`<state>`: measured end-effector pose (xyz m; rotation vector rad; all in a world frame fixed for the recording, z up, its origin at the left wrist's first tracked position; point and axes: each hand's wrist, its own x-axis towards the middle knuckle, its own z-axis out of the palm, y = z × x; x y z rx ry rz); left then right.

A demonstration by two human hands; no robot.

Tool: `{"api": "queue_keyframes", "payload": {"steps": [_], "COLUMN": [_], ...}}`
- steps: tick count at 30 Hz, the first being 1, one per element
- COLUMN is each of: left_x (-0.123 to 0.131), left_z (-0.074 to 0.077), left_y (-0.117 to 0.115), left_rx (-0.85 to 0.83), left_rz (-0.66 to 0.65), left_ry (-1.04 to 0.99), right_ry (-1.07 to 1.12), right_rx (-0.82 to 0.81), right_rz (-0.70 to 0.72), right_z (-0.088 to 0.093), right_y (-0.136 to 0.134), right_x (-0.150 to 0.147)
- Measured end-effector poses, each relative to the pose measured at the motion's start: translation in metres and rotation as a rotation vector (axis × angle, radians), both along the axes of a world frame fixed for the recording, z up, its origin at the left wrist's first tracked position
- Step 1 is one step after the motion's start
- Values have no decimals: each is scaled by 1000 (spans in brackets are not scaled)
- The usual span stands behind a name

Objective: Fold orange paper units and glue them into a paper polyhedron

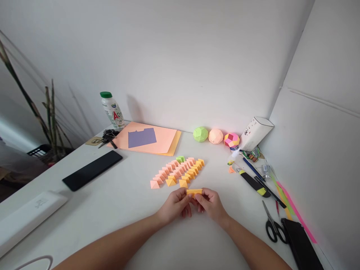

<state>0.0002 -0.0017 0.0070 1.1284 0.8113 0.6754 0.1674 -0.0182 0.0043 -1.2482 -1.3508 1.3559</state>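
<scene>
Forearms (126, 245) angled in, left hand (176, 203) and right hand (213, 203) each pinching an end of one orange paper piece (194, 192), just in front of folded-paper rows (177, 173) on white table (132, 204); looks mid-fold, next move probably calls for pressing a crease flat

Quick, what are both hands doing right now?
Left hand: closed, holding one end of the orange paper.
Right hand: closed, holding the other end.

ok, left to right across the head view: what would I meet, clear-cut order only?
White case → bottle → purple paper → left hand → orange paper piece → right hand → utility knife → black phone
</scene>
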Motion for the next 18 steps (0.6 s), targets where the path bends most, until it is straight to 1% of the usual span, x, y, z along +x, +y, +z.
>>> {"api": "queue_keyframes", "payload": {"steps": [7, 18], "left_x": [1, -1], "left_z": [5, 2], "left_y": [-1, -1], "left_rx": [5, 14], "left_rz": [-5, -25], "left_ry": [38, 50], "right_ry": [-16, 6], "right_rx": [-9, 0], "right_rz": [-11, 0], "right_z": [-2, -1], "right_y": [0, 0], "right_x": [0, 1]}}
